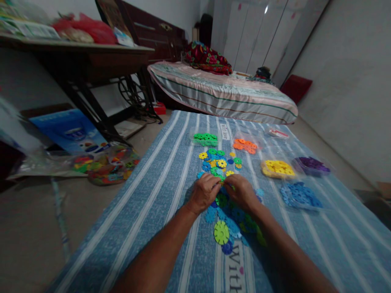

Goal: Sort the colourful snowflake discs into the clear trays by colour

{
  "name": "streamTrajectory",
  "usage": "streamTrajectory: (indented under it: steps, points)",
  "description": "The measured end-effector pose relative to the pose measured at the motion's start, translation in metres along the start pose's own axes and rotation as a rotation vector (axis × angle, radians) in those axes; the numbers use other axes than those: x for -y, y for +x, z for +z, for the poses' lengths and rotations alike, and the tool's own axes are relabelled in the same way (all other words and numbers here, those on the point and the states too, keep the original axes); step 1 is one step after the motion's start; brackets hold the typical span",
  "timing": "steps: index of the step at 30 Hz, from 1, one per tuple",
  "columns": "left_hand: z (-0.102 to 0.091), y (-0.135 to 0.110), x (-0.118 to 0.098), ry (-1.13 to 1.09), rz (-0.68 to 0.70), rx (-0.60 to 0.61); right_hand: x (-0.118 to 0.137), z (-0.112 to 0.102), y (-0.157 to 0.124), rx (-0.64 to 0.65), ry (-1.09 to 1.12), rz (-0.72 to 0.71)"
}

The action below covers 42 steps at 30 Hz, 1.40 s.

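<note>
My left hand (205,190) and my right hand (240,190) meet over a pile of notched plastic discs. The fingers of both hands are pinched together, with a small yellow-green notched disc (222,182) partly showing between them; the rest of it is hidden. Yellow, green and blue discs lie just beyond the fingertips, among them a yellow disc (221,163). Below my hands, more blue and green discs spread over the cloth, some shaded by my right arm. A large lime-green disc (221,232) lies nearest to me, touching a dark blue disc (227,247).
Clear boxes hold green discs (205,139), orange discs (244,145), yellow discs (277,168), purple discs (312,165) and blue discs (301,195). They stand on a striped blue tablecloth (159,183). A bed (226,93) is beyond; a sewing-machine table (88,49) stands left.
</note>
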State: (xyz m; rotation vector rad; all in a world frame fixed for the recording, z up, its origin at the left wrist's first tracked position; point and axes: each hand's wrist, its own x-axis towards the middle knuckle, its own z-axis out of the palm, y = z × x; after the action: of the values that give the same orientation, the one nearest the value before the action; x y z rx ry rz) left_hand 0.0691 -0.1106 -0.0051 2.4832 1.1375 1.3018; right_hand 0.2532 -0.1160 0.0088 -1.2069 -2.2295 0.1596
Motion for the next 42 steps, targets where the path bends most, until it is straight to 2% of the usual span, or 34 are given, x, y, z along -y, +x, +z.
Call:
streamTrajectory:
  steps: [3,6,10,13,16,20,23,27,32,42]
  points:
    - [0.0,0.0,0.003,0.023,-0.019,-0.069,-0.014,-0.013,-0.002,-0.04,-0.021,0.032]
    - [-0.003,0.0,0.009,0.073,-0.098,-0.112,-0.039,-0.038,-0.002,-0.155,-0.115,0.126]
    - [-0.007,0.0,0.018,0.104,-0.253,-0.103,-0.078,-0.08,-0.005,-0.361,-0.482,0.344]
    - [-0.008,-0.001,0.023,0.107,-0.338,-0.108,-0.093,-0.094,-0.008,-0.44,-0.656,0.46]
    - [-0.007,-0.001,0.025,0.091,-0.385,-0.119,-0.083,-0.08,-0.01,-0.344,-0.557,0.377]
    - [-0.007,-0.001,0.026,0.045,-0.464,-0.136,-0.048,-0.04,-0.003,-0.04,-0.364,0.203]
    - [-0.009,-0.001,0.027,0.012,-0.523,-0.144,-0.027,-0.018,0.008,0.115,-0.363,0.225]
    - [-0.008,-0.001,0.029,-0.007,-0.567,-0.134,-0.019,-0.009,0.021,0.224,-0.426,0.33]
    - [-0.008,0.0,0.029,-0.024,-0.604,-0.128,-0.02,-0.003,0.023,0.244,-0.447,0.362]
    - [-0.008,0.0,0.03,-0.056,-0.641,-0.119,-0.033,0.0,0.013,0.068,-0.391,0.189]
